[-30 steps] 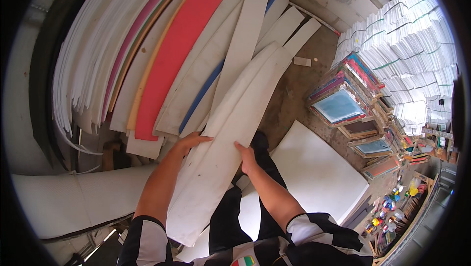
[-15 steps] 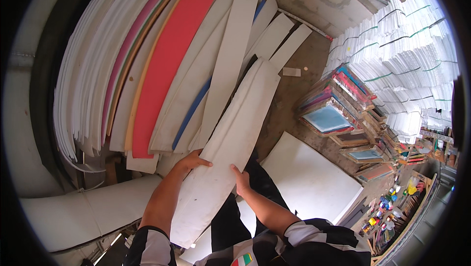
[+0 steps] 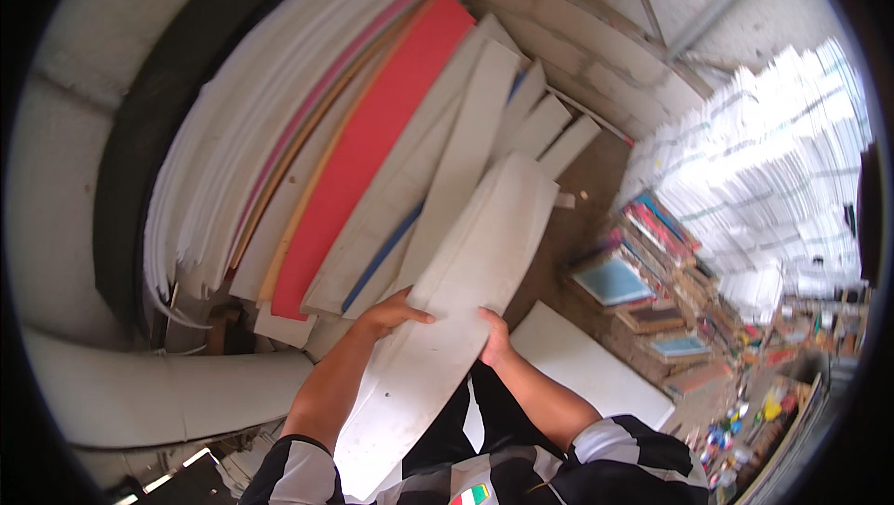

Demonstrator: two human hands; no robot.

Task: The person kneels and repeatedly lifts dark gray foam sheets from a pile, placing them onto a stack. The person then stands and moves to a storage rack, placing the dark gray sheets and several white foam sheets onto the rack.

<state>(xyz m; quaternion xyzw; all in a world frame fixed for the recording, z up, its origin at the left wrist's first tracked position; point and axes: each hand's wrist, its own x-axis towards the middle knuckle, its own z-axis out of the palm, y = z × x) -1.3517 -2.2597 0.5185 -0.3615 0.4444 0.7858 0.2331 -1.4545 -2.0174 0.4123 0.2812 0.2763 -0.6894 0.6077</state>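
A long white foam board (image 3: pixel 466 272) runs from my lap up toward the leaning stack. My left hand (image 3: pixel 391 312) grips its left edge, fingers laid over the top face. My right hand (image 3: pixel 495 339) holds its right edge about level with the left. The board's far end rests against other white strips (image 3: pixel 470 123) that lean on the wall. A red sheet (image 3: pixel 372 142) stands just left of them.
Many thin white, pink and tan sheets (image 3: pixel 251 142) lean at the left. A flat white board (image 3: pixel 587 365) lies on the brown floor at the right. Piles of books (image 3: pixel 652 263) and stacked white bundles (image 3: pixel 773 170) fill the right side.
The white board has slid down toward me and looks shorter beyond my hands. Both hands have moved lower in the picture and closer together on its edges.
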